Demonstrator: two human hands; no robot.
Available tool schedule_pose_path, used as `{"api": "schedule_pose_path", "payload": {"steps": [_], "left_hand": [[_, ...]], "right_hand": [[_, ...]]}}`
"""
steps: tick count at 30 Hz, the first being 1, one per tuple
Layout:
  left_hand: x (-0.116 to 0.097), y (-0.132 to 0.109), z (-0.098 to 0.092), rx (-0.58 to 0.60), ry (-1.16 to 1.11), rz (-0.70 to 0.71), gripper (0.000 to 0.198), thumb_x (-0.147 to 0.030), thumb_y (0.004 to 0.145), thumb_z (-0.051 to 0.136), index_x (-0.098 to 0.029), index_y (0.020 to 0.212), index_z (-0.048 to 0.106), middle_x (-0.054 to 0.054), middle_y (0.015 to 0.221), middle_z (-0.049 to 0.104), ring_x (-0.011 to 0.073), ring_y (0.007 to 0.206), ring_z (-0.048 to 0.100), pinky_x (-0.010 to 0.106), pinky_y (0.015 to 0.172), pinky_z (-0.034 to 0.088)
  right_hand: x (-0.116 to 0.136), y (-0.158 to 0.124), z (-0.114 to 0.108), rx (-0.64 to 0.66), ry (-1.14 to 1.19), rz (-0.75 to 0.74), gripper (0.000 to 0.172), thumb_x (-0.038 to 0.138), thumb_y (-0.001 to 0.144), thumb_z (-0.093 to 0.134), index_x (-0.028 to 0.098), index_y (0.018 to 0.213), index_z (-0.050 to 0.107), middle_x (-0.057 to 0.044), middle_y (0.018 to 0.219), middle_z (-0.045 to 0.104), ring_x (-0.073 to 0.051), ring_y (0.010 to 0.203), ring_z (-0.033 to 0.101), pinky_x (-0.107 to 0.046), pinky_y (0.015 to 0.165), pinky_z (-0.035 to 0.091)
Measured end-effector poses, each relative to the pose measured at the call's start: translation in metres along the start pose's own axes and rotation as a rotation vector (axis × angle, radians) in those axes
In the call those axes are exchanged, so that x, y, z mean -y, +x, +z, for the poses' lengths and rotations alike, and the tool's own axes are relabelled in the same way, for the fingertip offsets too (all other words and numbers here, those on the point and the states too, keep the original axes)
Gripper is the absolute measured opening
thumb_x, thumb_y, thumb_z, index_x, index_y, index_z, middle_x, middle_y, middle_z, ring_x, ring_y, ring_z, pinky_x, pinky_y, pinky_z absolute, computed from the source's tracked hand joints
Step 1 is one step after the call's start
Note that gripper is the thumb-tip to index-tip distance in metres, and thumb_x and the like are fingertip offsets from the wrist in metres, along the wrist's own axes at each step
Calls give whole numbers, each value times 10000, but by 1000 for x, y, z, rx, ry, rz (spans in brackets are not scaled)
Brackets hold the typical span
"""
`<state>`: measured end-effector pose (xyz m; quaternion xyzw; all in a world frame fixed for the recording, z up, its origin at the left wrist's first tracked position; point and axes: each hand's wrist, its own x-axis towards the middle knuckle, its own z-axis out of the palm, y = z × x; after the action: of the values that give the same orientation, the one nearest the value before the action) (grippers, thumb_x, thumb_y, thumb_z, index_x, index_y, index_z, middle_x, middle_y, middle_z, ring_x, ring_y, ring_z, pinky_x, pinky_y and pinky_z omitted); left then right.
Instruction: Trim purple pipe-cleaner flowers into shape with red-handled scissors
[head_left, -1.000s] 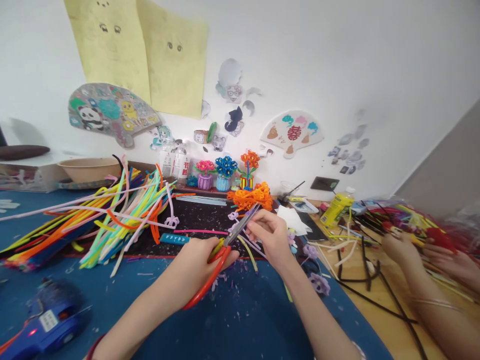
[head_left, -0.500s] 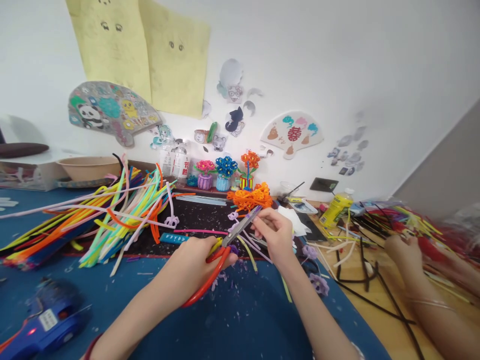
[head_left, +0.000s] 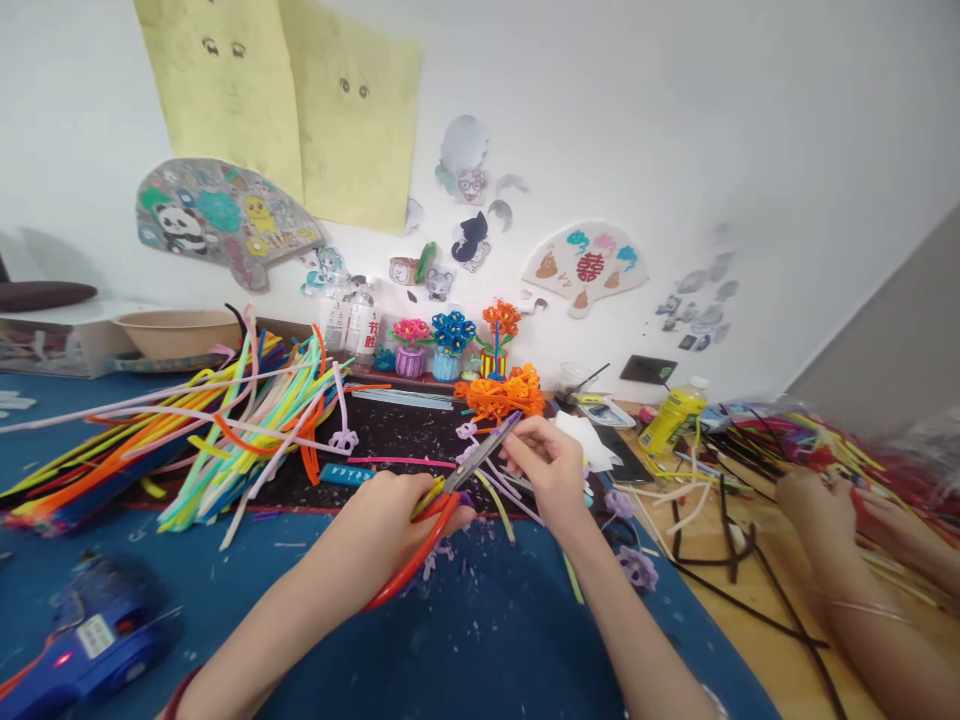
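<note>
My left hand is closed round the red and yellow handles of a pair of scissors. Their blades point up and to the right, toward my right hand. My right hand pinches a small lilac pipe-cleaner piece right at the blade tips. Both hands hover over the blue mat, which is littered with lilac fluff and short offcuts. An orange pipe-cleaner flower cluster lies just behind my hands.
A big sheaf of coloured pipe cleaners spreads across the left. A blue glue gun lies at the front left. Small flower pots and bottles line the wall. Another person's hands work among dark pipe cleaners at right, near a yellow bottle.
My hands have stayed almost in place, with my right hand shifted slightly right and the scissors' blades brought a little closer together. The other person's hands have moved about at the right.
</note>
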<state>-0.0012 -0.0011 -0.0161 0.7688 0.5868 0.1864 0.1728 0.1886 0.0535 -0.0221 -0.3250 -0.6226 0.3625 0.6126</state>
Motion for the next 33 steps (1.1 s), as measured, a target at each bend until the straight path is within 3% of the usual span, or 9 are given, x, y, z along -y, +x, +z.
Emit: {"api": "schedule_pose_path", "payload": {"steps": [9,21,33], "left_hand": [[0,1,1,5,-24,13,484,-627,802,428,-197,580,438,-44,498,447,98,449,358,249,472,178],[-2,1,3,0,27,23,506,-609,830,383,-197,536,390,-52,470,368,89,463,238,251,470,174],[-5,-2,6,46,-44,27,415,-574,838,387,-219,624,392,-29,541,489,130,486,439,247,493,231]], "right_hand": [[-3,0,-1,11,-29,7,145,288,742,666,183,681,586,26,568,587,-98,459,522,-211,463,432],[-5,0,-1,19,-31,-1,136,267,749,651,186,671,576,31,565,576,-95,464,520,-208,471,415],[-7,1,-1,23,-8,24,153,297,735,663,186,688,570,28,566,578,-97,463,510,-216,471,423]]}}
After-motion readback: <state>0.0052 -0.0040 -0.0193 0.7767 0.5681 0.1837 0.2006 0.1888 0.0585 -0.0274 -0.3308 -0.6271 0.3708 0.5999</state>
